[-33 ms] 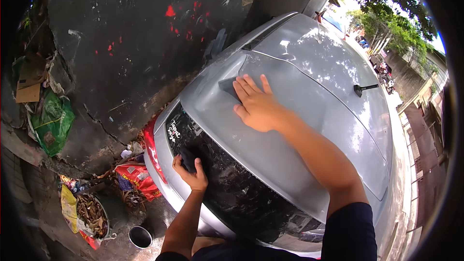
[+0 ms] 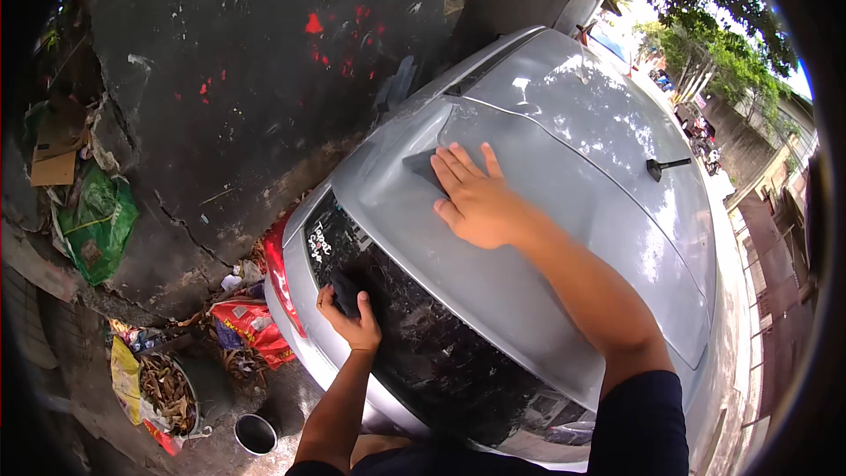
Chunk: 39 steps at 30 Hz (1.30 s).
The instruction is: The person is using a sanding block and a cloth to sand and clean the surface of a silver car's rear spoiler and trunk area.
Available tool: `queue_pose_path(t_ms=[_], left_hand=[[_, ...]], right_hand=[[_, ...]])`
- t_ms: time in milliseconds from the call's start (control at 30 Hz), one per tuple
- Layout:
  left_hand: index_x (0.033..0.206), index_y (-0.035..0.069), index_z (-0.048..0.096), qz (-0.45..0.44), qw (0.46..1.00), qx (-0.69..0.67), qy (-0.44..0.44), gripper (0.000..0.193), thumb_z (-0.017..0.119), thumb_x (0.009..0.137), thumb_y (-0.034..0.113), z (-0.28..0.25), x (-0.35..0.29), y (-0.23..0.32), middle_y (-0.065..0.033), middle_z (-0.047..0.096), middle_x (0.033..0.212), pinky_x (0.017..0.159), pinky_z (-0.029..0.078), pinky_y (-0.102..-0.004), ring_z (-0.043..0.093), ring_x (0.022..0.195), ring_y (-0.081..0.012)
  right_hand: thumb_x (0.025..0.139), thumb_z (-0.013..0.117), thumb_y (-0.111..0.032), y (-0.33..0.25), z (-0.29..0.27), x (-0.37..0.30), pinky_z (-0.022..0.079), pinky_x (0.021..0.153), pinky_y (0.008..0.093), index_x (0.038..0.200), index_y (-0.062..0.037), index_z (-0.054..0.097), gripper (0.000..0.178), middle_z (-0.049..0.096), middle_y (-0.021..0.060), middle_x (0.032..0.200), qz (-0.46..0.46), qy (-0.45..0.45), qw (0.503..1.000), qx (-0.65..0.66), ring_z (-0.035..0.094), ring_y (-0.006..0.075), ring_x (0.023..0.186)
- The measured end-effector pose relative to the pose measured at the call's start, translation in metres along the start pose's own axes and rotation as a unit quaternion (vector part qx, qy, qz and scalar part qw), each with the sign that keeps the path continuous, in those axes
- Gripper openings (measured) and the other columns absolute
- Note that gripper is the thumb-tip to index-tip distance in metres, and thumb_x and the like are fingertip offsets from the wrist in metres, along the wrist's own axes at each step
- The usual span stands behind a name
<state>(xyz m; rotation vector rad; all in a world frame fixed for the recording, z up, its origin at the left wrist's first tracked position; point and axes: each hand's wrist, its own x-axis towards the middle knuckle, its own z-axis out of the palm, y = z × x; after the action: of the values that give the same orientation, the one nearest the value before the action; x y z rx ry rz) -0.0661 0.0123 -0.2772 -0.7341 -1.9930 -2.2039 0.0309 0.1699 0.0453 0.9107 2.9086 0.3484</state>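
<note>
My right hand (image 2: pixel 480 204) lies flat with fingers spread on the silver rear spoiler (image 2: pixel 520 181) of a car, near its left end. Lower left, my left hand (image 2: pixel 357 328) curls round a dark, soft wad (image 2: pixel 345 293), which looks like a cloth or sponge; its exact kind is hard to make out. That hand is against the dark rear window (image 2: pixel 432 353), just below white lettering on the glass. The car's red tail light (image 2: pixel 280 269) shows to the left of it.
A dark, cracked wall (image 2: pixel 256 62) stands close along the car's left side. On the ground are a bin of dry leaves (image 2: pixel 196 405), a red bag (image 2: pixel 251 328) and a small round container (image 2: pixel 256 434). A short antenna (image 2: pixel 654 169) sticks up from the roof.
The whole view has shifted slightly, the car appearing a little lower. My right hand has slid very slightly toward me on the spoiler; my left hand keeps its hold.
</note>
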Motion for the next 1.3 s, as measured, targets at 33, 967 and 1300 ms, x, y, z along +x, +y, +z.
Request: queue_pose_path(t_ms=[33, 967, 1300], left_hand=[[0.141, -0.005, 0.048, 0.012, 1.000, -0.006, -0.014, 0.061, 0.078, 0.095, 0.023, -0.006, -0.003, 0.003, -0.0252, 0.050, 0.140, 0.120, 0.033, -0.0493, 0.049, 0.135, -0.0405], [0.140, -0.003, 0.049, -0.007, 1.000, -0.003, -0.001, 0.060, 0.078, 0.095, 0.024, 0.003, 0.002, 0.003, -0.0248, 0.049, 0.142, 0.121, 0.033, -0.0495, 0.048, 0.136, -0.0410], [0.139, -0.003, 0.050, -0.007, 1.000, -0.006, -0.004, 0.061, 0.078, 0.095, 0.027, 0.001, -0.001, 0.007, -0.0254, 0.049, 0.141, 0.119, 0.035, -0.0498, 0.049, 0.135, -0.0413]], right_hand=[[0.111, 0.032, -0.038, 0.007, -0.004, -0.013, 0.003, 0.133, 0.0616, 0.165, 0.0093, 0.030, 0.071, 0.026, 0.0233, 0.176, -0.016, -0.018, 1.000, -0.002, 0.012, 0.0377, 0.167], [0.111, 0.032, -0.042, -0.035, 0.006, -0.012, 0.001, 0.131, 0.0650, 0.161, 0.0142, 0.034, 0.075, 0.027, 0.0299, 0.174, -0.066, 0.019, 0.998, 0.014, 0.013, 0.0405, 0.167], [0.111, 0.031, -0.043, -0.027, 0.011, 0.019, 0.001, 0.130, 0.0670, 0.160, 0.0156, 0.036, 0.076, 0.034, 0.0309, 0.170, 0.000, 0.059, 0.998, -0.007, 0.018, 0.0419, 0.165]])
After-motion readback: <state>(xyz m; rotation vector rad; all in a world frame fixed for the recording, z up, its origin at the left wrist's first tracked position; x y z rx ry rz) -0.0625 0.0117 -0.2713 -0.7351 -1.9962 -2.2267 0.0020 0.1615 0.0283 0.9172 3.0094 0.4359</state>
